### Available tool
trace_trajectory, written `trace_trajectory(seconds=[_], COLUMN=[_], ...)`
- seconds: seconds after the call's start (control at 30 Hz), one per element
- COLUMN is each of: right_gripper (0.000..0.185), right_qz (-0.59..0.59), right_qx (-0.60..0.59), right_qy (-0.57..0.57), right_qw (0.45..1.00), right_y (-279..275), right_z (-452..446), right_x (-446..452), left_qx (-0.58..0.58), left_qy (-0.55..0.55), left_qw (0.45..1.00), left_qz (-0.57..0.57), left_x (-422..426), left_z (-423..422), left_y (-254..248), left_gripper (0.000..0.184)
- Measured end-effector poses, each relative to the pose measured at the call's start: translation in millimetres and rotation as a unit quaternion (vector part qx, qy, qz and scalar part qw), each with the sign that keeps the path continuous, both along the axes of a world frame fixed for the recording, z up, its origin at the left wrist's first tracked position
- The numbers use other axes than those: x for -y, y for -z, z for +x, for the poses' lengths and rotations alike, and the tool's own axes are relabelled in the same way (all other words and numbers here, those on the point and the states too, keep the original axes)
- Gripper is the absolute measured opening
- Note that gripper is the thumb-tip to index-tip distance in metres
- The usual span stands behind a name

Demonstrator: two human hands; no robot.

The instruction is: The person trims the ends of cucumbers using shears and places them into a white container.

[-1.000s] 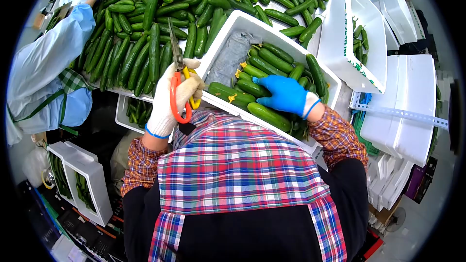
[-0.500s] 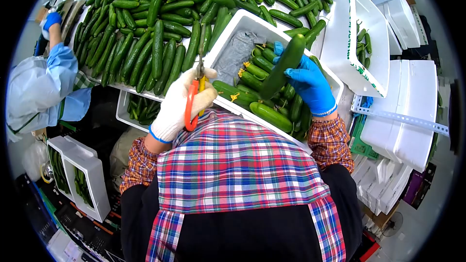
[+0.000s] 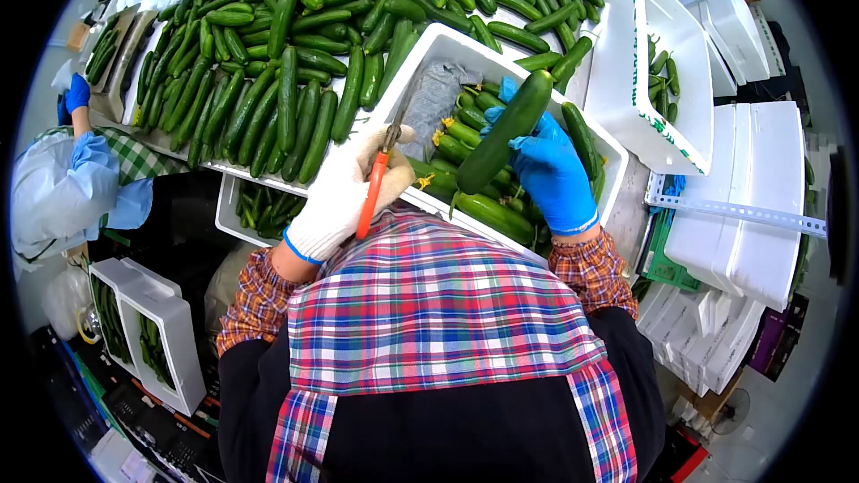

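Newly lifted, one cucumber (image 3: 503, 136) fills the right hand (image 3: 553, 180), scissors (image 3: 372, 196) the left hand (image 3: 343, 189), beside a table (image 3: 580, 89).

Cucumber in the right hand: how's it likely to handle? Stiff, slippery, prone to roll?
Probably stiff: the cucumber shows no sag, though the right hand holds it near its middle. Likely to roll if nudged on a flat surface, given its rounded, elongated body. Possibly a bit slippery, as the skin looks smooth.

A single head-worn, wide, round-edged view faces forward and steeply down past the checked apron (image 3: 447, 304), looking from close above the left hand (image 3: 340, 188) and right hand (image 3: 550, 179).
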State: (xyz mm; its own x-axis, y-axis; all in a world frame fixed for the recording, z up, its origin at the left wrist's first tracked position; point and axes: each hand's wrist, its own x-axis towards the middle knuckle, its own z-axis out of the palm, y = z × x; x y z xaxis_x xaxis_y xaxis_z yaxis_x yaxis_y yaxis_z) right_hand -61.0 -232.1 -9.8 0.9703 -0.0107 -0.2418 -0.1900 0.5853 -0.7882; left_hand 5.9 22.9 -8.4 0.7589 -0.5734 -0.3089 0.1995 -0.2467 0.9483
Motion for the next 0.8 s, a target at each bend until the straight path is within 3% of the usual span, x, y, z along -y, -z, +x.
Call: trace_trajectory(seconds=[0.1,0.2,0.27,0.47,0.57,0.67,0.7,0.8], right_gripper=[0.062,0.055,0.049,0.048,0.046,0.039,0.039,0.032], right_qz=[-0.100,-0.041,0.066,0.051,0.023,0.026,0.027,0.110], right_qx=[0.005,-0.062,-0.075,-0.079,-0.091,-0.098,-0.098,-0.139], right_qy=[-0.016,-0.026,0.018,0.016,0.031,0.045,0.046,0.043], right_qw=[0.995,0.997,0.995,0.995,0.995,0.994,0.994,0.983], right_y=[-0.3,0.0,5.0,-0.2,-2.3,9.1,11.4,18.8], right_z=[1.7,5.6,6.0,5.5,2.9,4.8,7.4,11.4], right_x=[-0.2,-4.7,-6.8,-10.9,-19.4,-23.7,-26.9,-30.4], left_qx=[-0.007,-0.031,-0.043,-0.051,-0.087,0.067,0.113,0.125], left_qy=[-0.012,-0.030,-0.040,-0.024,-0.030,0.046,0.060,0.026], left_qw=[1.000,0.998,0.997,0.996,0.992,0.995,0.992,0.992], left_qz=[-0.021,-0.046,-0.059,-0.066,-0.088,-0.056,-0.006,-0.018], left_x=[0.2,3.7,6.1,8.2,10.1,20.0,25.3,33.9], left_z=[1.3,-0.9,-2.4,-2.3,-4.1,-6.7,-9.4,-10.7], left_y=[-1.1,-2.9,-4.7,-0.8,-1.3,4.2,-8.4,3.4], left_gripper=[0.048,0.046,0.046,0.045,0.056,0.082,0.082,0.080])
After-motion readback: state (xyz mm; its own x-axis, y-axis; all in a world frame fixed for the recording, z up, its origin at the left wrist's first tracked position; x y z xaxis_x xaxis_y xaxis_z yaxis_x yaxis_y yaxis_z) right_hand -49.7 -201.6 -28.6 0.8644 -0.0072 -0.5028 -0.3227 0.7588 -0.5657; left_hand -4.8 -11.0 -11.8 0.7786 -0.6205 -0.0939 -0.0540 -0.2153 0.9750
